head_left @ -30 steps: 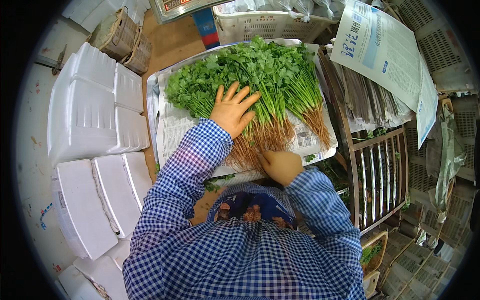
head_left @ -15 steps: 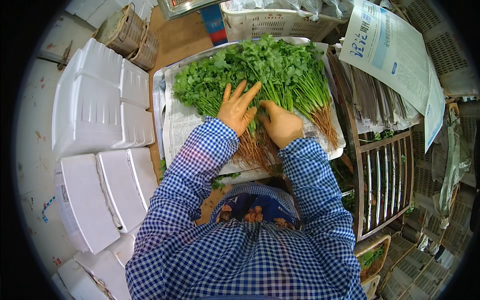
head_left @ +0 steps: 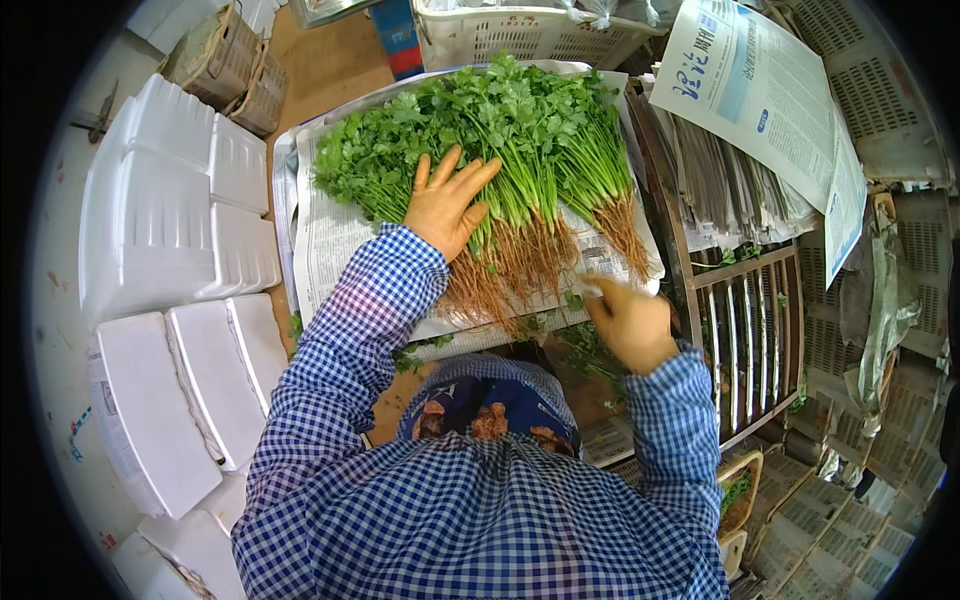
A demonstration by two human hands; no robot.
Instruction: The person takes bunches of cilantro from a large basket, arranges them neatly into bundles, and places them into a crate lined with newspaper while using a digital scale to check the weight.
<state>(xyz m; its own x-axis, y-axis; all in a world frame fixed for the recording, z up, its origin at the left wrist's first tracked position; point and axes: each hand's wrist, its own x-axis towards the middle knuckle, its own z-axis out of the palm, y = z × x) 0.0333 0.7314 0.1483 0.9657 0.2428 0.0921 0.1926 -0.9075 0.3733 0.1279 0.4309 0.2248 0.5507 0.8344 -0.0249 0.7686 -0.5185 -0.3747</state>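
Leafy coriander [head_left: 480, 120] with long brown roots [head_left: 535, 255] lies in bunches across newspaper [head_left: 335, 240] on a white tray. The leaves point away from me and the roots toward me. My left hand [head_left: 450, 205] rests on the left part of the greens, its fingers spread over the stems. Off the tray's near right corner, my right hand [head_left: 635, 325] has its fingers curled and thumb pressed in. A small green leaf [head_left: 572, 300] shows at its fingertips; whether the hand grips it is unclear.
White foam boxes [head_left: 160, 400] are stacked on the left, with brown baskets [head_left: 225, 60] behind. A slatted metal rack [head_left: 750, 340] bearing piled newspapers [head_left: 740, 180] stands right. A white crate [head_left: 525, 35] is at the back. Loose green scraps [head_left: 590, 350] lie below the tray.
My right hand has left the stems and moved right and toward me, past the roots. The left hand stays spread on the greens. The whole view has shifted slightly.
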